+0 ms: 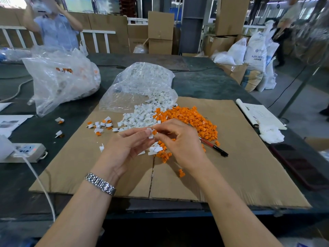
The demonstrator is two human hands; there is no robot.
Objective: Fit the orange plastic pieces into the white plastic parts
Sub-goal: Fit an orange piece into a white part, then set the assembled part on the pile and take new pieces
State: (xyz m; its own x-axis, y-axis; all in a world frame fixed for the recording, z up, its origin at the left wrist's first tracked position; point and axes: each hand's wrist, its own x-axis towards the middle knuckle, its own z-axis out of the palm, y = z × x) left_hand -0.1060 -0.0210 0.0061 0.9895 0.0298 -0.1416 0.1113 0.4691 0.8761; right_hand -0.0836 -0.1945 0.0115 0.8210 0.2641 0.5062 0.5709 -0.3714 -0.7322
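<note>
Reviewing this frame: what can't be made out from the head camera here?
- Whether the orange piece is seated in the white part: fingertips of the left hand and right hand cover the joint.
- The red and black pen: its upper end is hidden behind the right hand.
- Writing on the paper sheets: too small.
- Contents of the big bag: blurred by crinkled plastic.
- Elbows: cut off by the bottom edge.

even indoor light, warped blurry edges

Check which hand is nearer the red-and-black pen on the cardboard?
Right. The right hand sits just beside the pen, overlapping its upper end; the left hand is farther off, beyond the right hand.
</note>
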